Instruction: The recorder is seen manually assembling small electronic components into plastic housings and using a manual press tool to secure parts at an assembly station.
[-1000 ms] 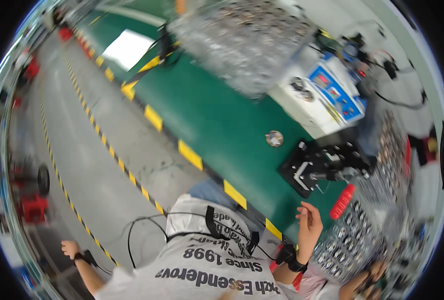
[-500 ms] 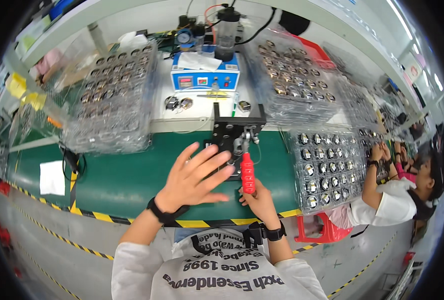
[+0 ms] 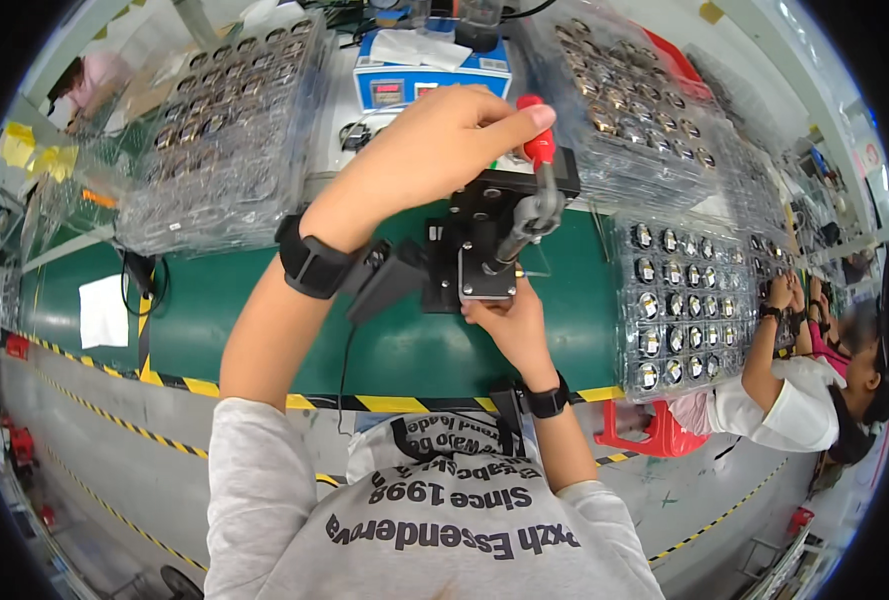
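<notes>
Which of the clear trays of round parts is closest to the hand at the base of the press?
The tray right of the press, on the green bench beside the right hand. The other stacks sit farther back, by the blue control box.

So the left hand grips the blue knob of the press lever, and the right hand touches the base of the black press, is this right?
Not quite: the head view shows the knob is red, not blue. The left hand grips it, and the right hand touches the base of the black press.

Left hand (image 3: 434,150) grips the red-tipped lever (image 3: 537,180) of the black press (image 3: 484,245) — right hand (image 3: 504,320) touches its base, green bench (image 3: 264,310) beneath.
</notes>
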A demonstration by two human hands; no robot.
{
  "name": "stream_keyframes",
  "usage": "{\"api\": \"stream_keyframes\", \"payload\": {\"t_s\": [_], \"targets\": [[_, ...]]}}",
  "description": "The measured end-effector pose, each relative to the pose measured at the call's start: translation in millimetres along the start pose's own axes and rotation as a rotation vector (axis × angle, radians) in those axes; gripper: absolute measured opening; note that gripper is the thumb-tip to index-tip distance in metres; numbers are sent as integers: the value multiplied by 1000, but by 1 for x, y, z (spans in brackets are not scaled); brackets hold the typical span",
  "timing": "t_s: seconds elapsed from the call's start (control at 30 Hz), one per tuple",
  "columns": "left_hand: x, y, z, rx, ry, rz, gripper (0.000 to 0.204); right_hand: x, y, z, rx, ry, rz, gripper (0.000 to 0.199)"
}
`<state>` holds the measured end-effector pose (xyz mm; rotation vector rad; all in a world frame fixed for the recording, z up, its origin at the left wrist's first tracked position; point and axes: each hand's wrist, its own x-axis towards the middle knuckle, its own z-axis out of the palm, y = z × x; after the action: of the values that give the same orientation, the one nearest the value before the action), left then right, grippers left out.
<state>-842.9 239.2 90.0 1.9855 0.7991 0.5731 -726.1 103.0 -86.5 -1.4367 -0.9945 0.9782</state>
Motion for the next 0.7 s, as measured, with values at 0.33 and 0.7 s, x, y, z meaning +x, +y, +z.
{"api": "stream_keyframes", "payload": {"t_s": [0.33, 0.7], "targets": [[-97, -133, -14, 135, 178, -148, 38, 8, 14, 13, 59, 30, -88, 18], [-118, -183, 36, 464, 258, 10, 55, -13, -4, -9, -338, -63, -43, 23]]}}
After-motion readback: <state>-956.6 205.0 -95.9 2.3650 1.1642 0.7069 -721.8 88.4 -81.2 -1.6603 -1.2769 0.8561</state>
